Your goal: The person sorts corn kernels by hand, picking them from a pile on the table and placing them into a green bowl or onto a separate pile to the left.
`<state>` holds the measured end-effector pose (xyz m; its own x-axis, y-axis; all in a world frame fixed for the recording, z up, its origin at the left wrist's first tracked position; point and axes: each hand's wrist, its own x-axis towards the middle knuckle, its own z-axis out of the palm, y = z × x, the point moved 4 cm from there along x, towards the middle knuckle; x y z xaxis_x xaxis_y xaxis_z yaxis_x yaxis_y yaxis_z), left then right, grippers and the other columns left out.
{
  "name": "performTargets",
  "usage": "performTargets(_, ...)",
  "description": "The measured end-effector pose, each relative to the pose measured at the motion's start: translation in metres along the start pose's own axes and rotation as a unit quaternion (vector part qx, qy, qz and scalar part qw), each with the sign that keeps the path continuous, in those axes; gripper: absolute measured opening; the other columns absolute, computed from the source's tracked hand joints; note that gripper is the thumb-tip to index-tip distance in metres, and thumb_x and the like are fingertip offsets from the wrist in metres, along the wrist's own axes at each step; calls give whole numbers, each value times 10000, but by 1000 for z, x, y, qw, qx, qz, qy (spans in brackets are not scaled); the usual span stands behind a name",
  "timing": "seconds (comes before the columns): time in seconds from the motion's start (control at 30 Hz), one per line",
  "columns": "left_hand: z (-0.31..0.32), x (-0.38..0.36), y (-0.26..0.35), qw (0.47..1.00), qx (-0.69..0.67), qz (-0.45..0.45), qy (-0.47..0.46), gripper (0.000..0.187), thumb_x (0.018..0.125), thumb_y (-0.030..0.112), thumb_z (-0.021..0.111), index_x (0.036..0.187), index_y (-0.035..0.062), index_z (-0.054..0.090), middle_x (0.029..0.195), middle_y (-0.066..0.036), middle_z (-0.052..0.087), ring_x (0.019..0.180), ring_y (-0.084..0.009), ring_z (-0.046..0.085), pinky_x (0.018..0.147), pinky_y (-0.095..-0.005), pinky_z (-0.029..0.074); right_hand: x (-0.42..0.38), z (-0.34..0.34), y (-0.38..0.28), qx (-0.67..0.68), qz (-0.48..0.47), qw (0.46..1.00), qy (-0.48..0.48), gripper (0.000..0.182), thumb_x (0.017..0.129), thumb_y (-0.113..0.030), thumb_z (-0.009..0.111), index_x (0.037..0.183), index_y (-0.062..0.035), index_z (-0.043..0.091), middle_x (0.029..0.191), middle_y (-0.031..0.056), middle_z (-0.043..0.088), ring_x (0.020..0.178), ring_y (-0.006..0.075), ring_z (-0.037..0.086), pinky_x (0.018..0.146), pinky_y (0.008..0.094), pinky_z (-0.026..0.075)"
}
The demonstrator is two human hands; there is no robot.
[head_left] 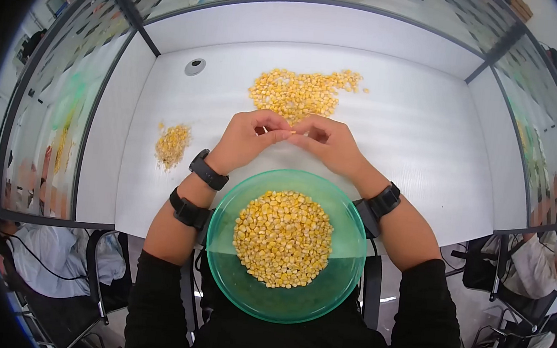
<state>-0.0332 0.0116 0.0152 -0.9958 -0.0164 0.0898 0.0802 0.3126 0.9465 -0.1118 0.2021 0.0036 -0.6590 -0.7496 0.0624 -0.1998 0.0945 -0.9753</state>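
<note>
Pinching a kernel [292, 132] beyond the bowl [279, 303], left hand [250, 138] and right hand [333, 144] partly hide it, its long axis unclear.

We have the desk [430, 135] before us, walled by a back panel [372, 35], a left panel [113, 118] and a right panel [503, 135]; the bowl [342, 274] sits between our forearms, overlapping the desk's near edge in our view, with kernels [283, 240] in it; our left hand [252, 136] and right hand [328, 142] meet just beyond the bowl; the large spread [293, 91] lies on the desk behind our fingertips, trailing rightward; the small pile [172, 145] lies on the desk to our left, apart from the spread; behind that pile, toward the back left corner, is the round desk fitting [195, 67]; beyond the right panel we see another person [534, 266].
</note>
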Motion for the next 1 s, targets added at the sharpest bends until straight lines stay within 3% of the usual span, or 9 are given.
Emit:
performTargets(0.13, 1, 3, -9, 1000, 6, 19, -2, 128, 984, 125, 743, 1075, 37, 766, 919, -9, 768, 788, -73, 638, 704, -250, 517, 2, 0, 0, 4, -33, 999, 25, 171, 989, -222, 788, 1040, -59, 772, 780, -51, 676, 692, 12, 522, 615, 217, 418)
performTargets(0.23, 2, 2, -6, 999, 9, 32, 4, 120, 980, 106, 732, 1085, 50, 750, 931, -22, 759, 792, -104, 654, 705, -273, 528, 0, -3, 1, 1, -6, 1000, 11, 111, 994, -152, 769, 1049, -57, 780, 906, -26, 710, 781, 36, 587, 712, 213, 472)
performTargets(0.43, 1, 1, 9, 928, 307, 192, 92, 225, 947, 145, 741, 1167, 112, 715, 1105, -62, 702, 821, -241, 699, 727, -353, 573, -10, -16, -19, 238, -51, 952, -185, 107, 882, -158, 855, 909, -68, 805, 1134, 90, 695, 1004, 175, 650, 892, 329, 505)
performTargets(0.53, 4, -1, 14, 913, 354, 190, 69, 303, 930, 197, 758, 1223, 139, 705, 1221, -74, 669, 909, -273, 710, 774, -384, 588, -16, -5, -34, 166, -136, 942, -258, 128, 839, -188, 877, 846, -75, 817, 1226, 113, 671, 1118, 219, 617, 989, 374, 470)
performTargets(0.63, 8, -2, 12, 904, 379, 188, 60, 374, 919, 229, 770, 1281, 163, 697, 1279, -89, 649, 1029, -292, 699, 840, -403, 592, -21, 8, -43, 132, -117, 938, -297, 112, 862, -185, 855, 817, -87, 825, 1293, 116, 670, 1171, 227, 590, 1045, 391, 442)
performTargets(0.73, 10, -1, 13, 903, 387, 181, 38, 404, 913, 219, 770, 1308, 175, 700, 1298, -101, 643, 1126, -311, 672, 897, -415, 586, -22, 11, -50, 119, -163, 934, -294, 192, 949, -176, 778, 798, -58, 797, 1260, 64, 695, 1121, 208, 615, 1061, 376, 459)
performTargets(0.83, 10, 1, 6, 906, 386, 172, 19, 360, 913, 188, 760, 1270, 166, 721, 1281, -95, 653, 1132, -312, 671, 903, -416, 585, -18, 5, -41, 215, -68, 948, -224, 322, 1035, -238, 652, 844, -24, 799, 1224, 83, 716, 1045, 221, 640, 1051, 372, 463)
performTargets(0.93, 11, 3, 0, 906, 383, 179, 20, 286, 917, 145, 740, 1203, 149, 743, 1224, -79, 678, 1102, -304, 681, 889, -410, 585, -5, -13, -16, 142, -80, 973, -164, 663, 1081, -491, 525, 737, 25, 760, 1262, 157, 709, 1106, 246, 603, 1001, 373, 466)
performTargets(1.0, 11, 3, -2, 904, 378, 199, 30, 246, 920, 128, 738, 1165, 137, 752, 1174, -70, 694, 1053, -293, 685, 870, -401, 583, 1, -20, -3, 175, -85, 977, -87, 574, 1097, -408, 527, 788, 31, 733, 1162, 131, 717, 1011, 237, 600, 935, 370, 487)
